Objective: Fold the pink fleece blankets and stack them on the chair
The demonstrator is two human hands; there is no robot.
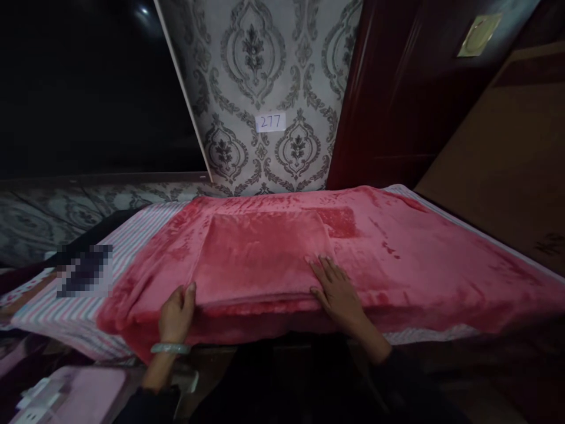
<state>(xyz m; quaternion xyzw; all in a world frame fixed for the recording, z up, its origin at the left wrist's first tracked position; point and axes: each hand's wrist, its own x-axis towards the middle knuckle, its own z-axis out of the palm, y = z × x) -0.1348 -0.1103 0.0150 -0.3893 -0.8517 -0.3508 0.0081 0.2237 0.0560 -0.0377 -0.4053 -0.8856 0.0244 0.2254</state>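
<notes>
A pinkish-red plush cloth, folded into a flat rectangle [260,253], lies in the middle of a larger plush blanket [424,253] of the same colour. At the rectangle's front left corner is my left hand [176,315], its fingers curled and thumb against the edge; a pale green bangle [170,348] circles that wrist. How much fabric lies between those fingers is hard to see. My right hand [338,294] rests palm down on the rectangle's front right part, fingers stretched out and spread.
Under the blanket, a striped sheet [150,227] shows at the left and along the edges. A large dark screen [97,88] stands at the back left, before patterned wallpaper [251,59] with a "277" label [271,122]. A brown panel [507,141] borders the right. Lower left sits a pink surface [92,391].
</notes>
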